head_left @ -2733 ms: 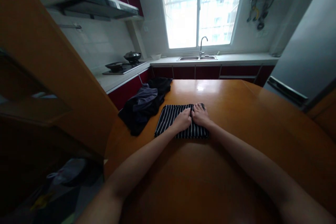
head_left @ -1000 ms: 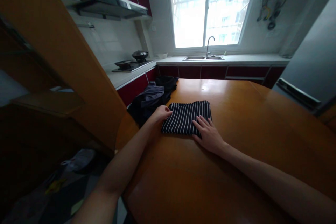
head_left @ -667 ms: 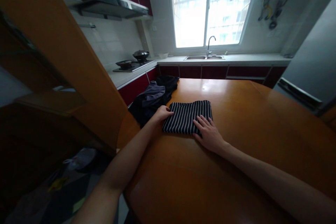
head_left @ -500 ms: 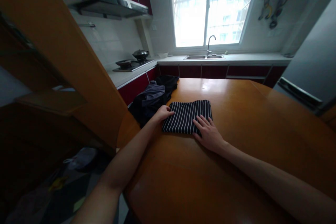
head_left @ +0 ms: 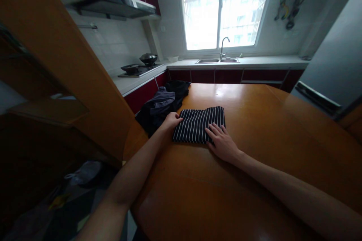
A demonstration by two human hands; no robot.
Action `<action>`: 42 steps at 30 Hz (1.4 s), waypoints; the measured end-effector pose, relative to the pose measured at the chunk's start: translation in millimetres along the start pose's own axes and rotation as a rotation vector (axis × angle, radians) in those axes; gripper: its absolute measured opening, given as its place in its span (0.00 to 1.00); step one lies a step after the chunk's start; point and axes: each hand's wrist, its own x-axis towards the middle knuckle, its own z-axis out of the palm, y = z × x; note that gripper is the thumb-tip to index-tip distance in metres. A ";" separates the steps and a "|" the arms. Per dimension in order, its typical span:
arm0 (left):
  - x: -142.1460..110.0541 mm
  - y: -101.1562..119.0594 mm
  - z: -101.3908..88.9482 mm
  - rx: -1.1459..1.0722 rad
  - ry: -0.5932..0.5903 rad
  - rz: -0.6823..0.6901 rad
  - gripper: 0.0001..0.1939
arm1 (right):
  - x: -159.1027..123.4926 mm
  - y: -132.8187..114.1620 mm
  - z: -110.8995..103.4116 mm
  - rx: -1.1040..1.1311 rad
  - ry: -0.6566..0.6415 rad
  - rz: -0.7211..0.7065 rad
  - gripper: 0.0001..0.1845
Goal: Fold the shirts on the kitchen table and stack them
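A folded black garment with thin white stripes [head_left: 195,126] lies flat on the wooden table [head_left: 254,120]. At its left edge, my left hand [head_left: 171,120] is closed, thumb and fingers pinching the fabric. My right hand [head_left: 222,141] rests on the near right corner of the garment, its fingers stretched out and spread. What type of garment it is cannot be made out in its folded form. Just beyond my left hand, a loose heap of dark clothes [head_left: 161,103] in black and grey lies at the table's left edge.
Beyond the table runs a white counter with a sink [head_left: 217,60] and a stove [head_left: 141,70] bearing a pan and a lidded wok. An orange wooden cabinet panel [head_left: 85,71] rises at left. At right stands a grey refrigerator [head_left: 333,56].
The whole view has shifted slightly, so everything sits a little further left. Both hands keep nearly the same places on the striped garment.
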 end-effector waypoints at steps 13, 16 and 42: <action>-40.7 61.4 51.8 0.305 -0.011 0.557 0.28 | -0.5 -13.6 -5.5 0.079 -0.093 -0.236 0.30; -39.1 55.3 60.5 0.387 -0.095 0.497 0.30 | 3.4 -18.3 -14.8 0.241 -0.117 -0.324 0.25; -9.0 13.5 45.9 0.348 -0.042 0.190 0.34 | -2.0 36.2 -15.4 0.159 0.027 -0.111 0.32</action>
